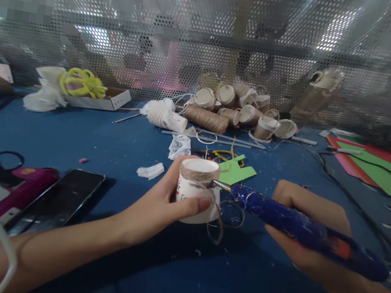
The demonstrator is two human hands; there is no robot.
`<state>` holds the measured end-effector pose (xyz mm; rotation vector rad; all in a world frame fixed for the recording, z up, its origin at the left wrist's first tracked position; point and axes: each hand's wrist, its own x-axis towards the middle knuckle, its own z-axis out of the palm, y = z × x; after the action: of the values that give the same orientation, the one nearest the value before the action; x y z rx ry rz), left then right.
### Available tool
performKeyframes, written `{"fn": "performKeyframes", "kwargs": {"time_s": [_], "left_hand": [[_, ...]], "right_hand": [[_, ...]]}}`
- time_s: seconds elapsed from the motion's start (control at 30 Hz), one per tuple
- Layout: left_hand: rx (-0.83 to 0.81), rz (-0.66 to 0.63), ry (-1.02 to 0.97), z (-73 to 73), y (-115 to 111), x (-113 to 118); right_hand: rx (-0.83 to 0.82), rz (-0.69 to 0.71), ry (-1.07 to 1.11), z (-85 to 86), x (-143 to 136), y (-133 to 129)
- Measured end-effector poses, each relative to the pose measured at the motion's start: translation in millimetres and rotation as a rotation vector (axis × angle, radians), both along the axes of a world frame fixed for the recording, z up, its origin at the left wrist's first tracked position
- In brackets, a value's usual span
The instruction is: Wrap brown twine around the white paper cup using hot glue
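Note:
My left hand (pixel 171 198) is wrapped round a white paper cup (pixel 188 208), which it holds a little tilted, thumb across the front. Brown twine (pixel 199 174) is wound round the cup below its rim, and a loose tail of twine (pixel 219 229) dangles at the cup's right side. My right hand (pixel 306 226) grips a dark blue hot glue gun (pixel 281 216). The gun's metal nozzle points left and reaches the cup just under the wound twine; whether it touches I cannot tell. Part of the right hand is hidden behind the gun.
Behind the cup lie green paper (pixel 238 173) and yellow-handled scissors (pixel 229 155). A twine roll (pixel 206 118), stacked paper cups (pixel 166 117) and several twine-wrapped cups (pixel 250 114) stand by the mesh screen. A phone (pixel 72 193) and magenta tool (pixel 26 192) lie left, coloured paper (pixel 383 172) right.

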<state>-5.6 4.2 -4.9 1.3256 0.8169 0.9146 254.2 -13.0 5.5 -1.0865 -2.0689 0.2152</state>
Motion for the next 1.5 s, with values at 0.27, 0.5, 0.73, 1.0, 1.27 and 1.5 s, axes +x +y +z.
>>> {"fn": "performKeyframes", "kwargs": {"time_s": [0.27, 0.5, 0.73, 1.0, 1.27, 1.5], "left_hand": [[-0.001, 0.02, -0.092, -8.0, 2, -2], [-0.017, 0.008, -0.105, -5.8, 2, -1], [-0.024, 0.01, -0.057, -7.8, 0, -1], [-0.025, -0.007, -0.083, -5.9, 3, -1], [-0.009, -0.029, -0.113, -5.9, 3, -3], [-0.028, -0.016, -0.074, -2.5, -1, -1]], "right_hand": [[0.001, -0.011, 0.002, 5.8, 0, 4], [-0.025, -0.049, 0.036, 2.2, 0, 6], [-0.017, 0.028, 0.039, 3.0, -2, 2], [-0.022, 0.023, 0.029, 7.9, -2, 0], [-0.057, -0.008, 0.109, 6.3, 0, 9], [-0.735, -0.155, 0.376, -4.6, 7, 35]]}}
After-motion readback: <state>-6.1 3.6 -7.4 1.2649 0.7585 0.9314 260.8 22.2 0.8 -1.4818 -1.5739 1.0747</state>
